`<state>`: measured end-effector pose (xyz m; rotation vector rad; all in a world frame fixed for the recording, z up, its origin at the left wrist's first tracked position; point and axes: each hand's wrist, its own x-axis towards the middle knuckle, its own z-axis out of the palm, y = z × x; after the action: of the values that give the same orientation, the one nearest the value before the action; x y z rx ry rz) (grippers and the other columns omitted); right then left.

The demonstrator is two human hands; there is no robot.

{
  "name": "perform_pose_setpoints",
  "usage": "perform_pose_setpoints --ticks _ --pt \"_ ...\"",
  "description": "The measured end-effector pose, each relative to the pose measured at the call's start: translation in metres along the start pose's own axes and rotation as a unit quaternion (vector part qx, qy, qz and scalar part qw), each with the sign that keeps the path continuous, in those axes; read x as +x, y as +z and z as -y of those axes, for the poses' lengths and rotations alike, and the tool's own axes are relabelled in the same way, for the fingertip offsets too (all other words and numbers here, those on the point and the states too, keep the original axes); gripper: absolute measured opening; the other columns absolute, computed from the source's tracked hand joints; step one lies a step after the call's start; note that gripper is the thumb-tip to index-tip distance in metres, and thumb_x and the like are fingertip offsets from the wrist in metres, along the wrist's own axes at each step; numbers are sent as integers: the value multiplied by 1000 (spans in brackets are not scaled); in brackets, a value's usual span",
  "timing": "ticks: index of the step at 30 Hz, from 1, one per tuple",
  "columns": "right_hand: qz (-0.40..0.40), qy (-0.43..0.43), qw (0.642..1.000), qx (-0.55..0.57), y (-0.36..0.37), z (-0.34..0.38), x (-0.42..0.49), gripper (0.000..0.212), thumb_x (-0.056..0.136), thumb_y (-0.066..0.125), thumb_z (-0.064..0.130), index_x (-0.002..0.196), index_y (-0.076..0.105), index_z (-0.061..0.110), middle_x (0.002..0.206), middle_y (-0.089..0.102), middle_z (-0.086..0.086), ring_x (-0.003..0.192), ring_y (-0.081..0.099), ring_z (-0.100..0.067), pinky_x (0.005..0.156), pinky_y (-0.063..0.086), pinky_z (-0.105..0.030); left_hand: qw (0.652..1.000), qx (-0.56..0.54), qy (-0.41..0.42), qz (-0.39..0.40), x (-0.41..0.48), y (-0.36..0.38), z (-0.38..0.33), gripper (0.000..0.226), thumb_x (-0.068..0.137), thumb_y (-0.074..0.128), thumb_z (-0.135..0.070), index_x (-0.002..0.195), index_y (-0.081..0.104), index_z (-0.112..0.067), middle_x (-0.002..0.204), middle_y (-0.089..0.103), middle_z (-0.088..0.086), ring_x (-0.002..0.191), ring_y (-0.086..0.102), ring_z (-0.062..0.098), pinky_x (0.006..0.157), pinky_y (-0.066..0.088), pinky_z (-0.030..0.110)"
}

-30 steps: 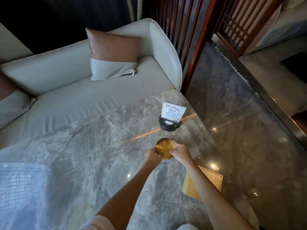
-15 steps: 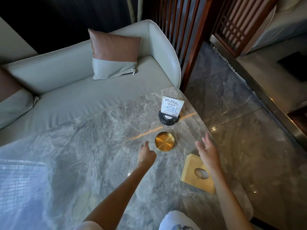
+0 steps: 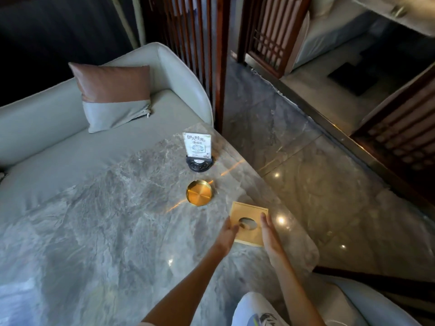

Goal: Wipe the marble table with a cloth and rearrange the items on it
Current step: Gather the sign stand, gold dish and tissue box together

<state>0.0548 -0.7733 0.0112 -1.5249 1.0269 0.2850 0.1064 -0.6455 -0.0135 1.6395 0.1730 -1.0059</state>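
Both hands were at the tissue box [image 3: 249, 222], one on each side. The left hand [image 3: 227, 234] lay against the box's left edge with its fingers extended and touching the top near the oval opening. The right hand [image 3: 268, 231] stood flat and open along the right edge, fingers straight and pointing away from the person. Neither hand was curled shut; whether they actually pressed the box between them could not be told.

The box, a flat gold square with an oval hole in its top, sat on the marble table [image 3: 106, 220] near the right edge. Beyond it, a little apart, a round gold dish [image 3: 199, 192] rested on the marble. Farther still, close to the table's far corner, a sign [image 3: 197, 143] with printed characters stood upright in a black base [image 3: 199, 164]. The three things formed a loose line along the right side of the table, none touching another.

Past the table's far edge ran a pale sofa [image 3: 47, 128], with a cushion [image 3: 113, 97] in brown and grey leaning against its back. To the right, a polished stone floor [image 3: 317, 172] carried bright spots of light, and a dark wooden screen [image 3: 200, 43] rose behind the sofa's arm.
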Motion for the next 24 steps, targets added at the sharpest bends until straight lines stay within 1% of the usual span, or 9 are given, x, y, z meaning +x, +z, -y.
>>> perform_pose_setpoints --ticks 2,4,9,12,14,17,18,20,24 --pt "1 0 1000 2 -4 -12 -8 61 103 26 53 157 14 27 162 23 -1 149 22 -23 119 19 -38 1000 0 -2 -3 -8 1 10 37 102 40 -8 138 44 -8 135 55 18 116 54 24 100 43 33" --pt "-3 3 1000 -1 -5 -25 -17 62 101 28 56 156 15 32 161 25 2 149 22 -22 119 19 -40 1000 8 -3 -3 -17 0 23 34 102 40 -13 135 47 -13 133 57 14 120 54 26 102 42 35" --pt "5 19 1000 5 -2 -57 -35 65 100 30 58 157 10 32 161 27 -2 146 30 -26 118 26 -41 1000 9 -10 3 -40 3 47 34 104 40 -17 137 46 -16 134 56 7 127 52 25 106 41 34" --pt "3 8 1000 3 0 -62 -40 65 101 30 54 157 8 31 162 25 -3 147 29 -27 118 26 -41 1000 -1 -18 9 -44 2 48 43 104 40 -19 146 38 -8 146 48 13 132 48 25 116 36 40" --pt "13 11 1000 6 0 -61 -41 66 101 30 55 157 5 32 163 22 -3 148 27 -27 119 24 -43 1000 9 -21 19 -48 1 44 47 104 39 -22 149 32 -10 151 42 13 131 46 21 112 35 32" --pt "17 4 1000 -6 -3 -61 -42 70 99 32 58 157 4 31 164 18 -2 149 24 -27 121 24 -45 998 3 -54 22 -56 -2 35 64 103 41 -28 156 9 -14 160 23 13 145 30 27 117 26 36" --pt "3 -17 999 -36 -3 -61 -44 72 98 33 59 157 4 30 164 16 -2 150 22 -26 120 22 -44 998 2 -61 19 -59 -6 35 68 103 42 -31 156 4 -16 162 19 13 148 25 28 119 23 38" --pt "-36 -76 986 -141 -2 -60 -46 76 96 34 62 158 6 27 166 10 -5 152 15 -26 121 18 -46 998 58 -39 -7 -66 -22 37 68 102 43 -34 157 6 -19 163 16 11 150 21 28 121 20 40" --pt "-83 -196 901 -378 32 -41 -53 69 98 34 58 157 13 30 165 10 -4 152 8 -29 121 6 -52 960 252 45 -111 -97 -82 52 51 100 46 -25 149 36 -14 155 37 8 144 34 21 117 25 30"
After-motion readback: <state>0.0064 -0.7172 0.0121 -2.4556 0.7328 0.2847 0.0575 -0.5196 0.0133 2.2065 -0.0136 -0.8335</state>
